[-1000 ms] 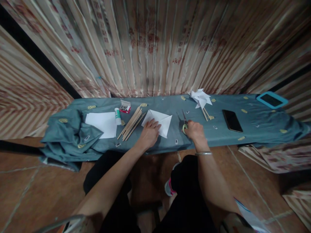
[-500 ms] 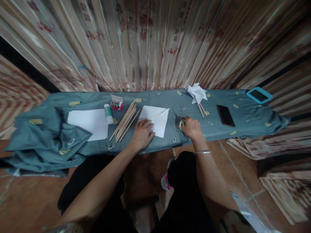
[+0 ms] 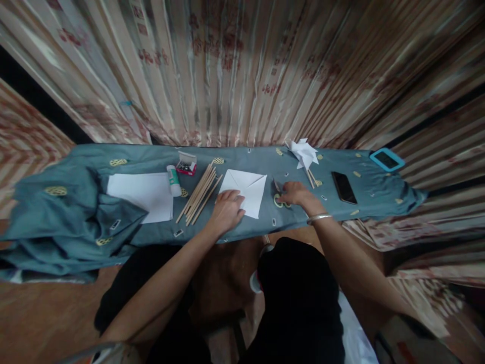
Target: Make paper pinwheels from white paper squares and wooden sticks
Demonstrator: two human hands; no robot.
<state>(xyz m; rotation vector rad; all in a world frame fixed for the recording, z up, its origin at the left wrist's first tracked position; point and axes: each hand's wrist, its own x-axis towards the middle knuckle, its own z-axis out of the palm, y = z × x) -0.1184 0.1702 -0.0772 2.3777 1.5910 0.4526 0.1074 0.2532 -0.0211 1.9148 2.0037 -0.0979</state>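
Observation:
My left hand (image 3: pixel 228 210) lies with its fingers flat on the lower left part of a square sheet of white paper (image 3: pixel 250 189). Diagonal lines run inward from the sheet's two upper corners; whether each is a cut or a crease is hard to see. To the right of the paper, a pair of scissors (image 3: pixel 279 200) with pale yellow-green handle loops rests on the cloth. My right hand (image 3: pixel 297 194) is over the scissors' right side, fingers loosely apart at the handles. Left of the paper lies a bundle of thin wooden sticks (image 3: pixel 200 194).
A blue-grey cloth (image 3: pixel 242 157) covers the long table. On the left are white sheets (image 3: pixel 142 194), a glue stick (image 3: pixel 174 180) and a small open box of metal pieces (image 3: pixel 187 164). Paper pinwheels (image 3: pixel 304 153) on sticks, a phone (image 3: pixel 344 187) and a blue-framed device (image 3: pixel 387 160) lie right.
My right hand has lowered the scissors onto the cloth and loosened around them. My left hand stays on the paper, where a diagonal line now shows at the upper left corner.

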